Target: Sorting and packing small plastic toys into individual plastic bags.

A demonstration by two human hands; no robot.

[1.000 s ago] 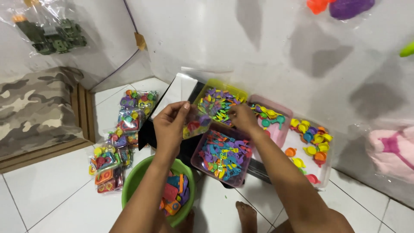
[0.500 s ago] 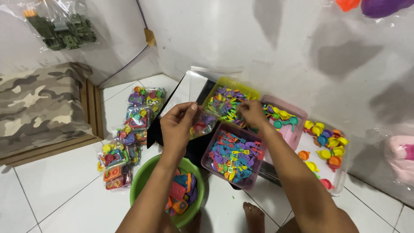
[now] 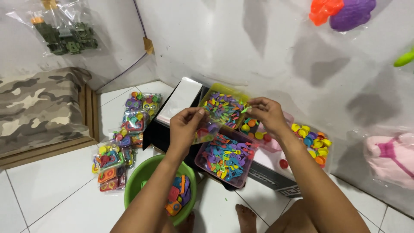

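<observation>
My left hand [image 3: 184,127] holds a small clear plastic bag [image 3: 206,133] with a few coloured toy pieces inside, above the edge of a black box [image 3: 158,133]. My right hand [image 3: 266,113] pinches a small green toy piece [image 3: 246,110] over a yellow tray of tiny utensils [image 3: 222,108]. In front of it stands a pink tray [image 3: 225,156] filled with small coloured plastic utensils. Another pink tray [image 3: 258,131] with round pieces lies under my right wrist.
A green bowl [image 3: 142,177] with coloured toys sits on the tiled floor by my left arm. Filled toy bags [image 3: 125,140] lie in a row at the left. A clear tray of round pieces [image 3: 314,142] sits right, by the wall. A camouflage cushion [image 3: 39,108] is far left.
My right hand has lifted from the trays with a small green piece pinched. My left hand has stayed near the black box with the bag.
</observation>
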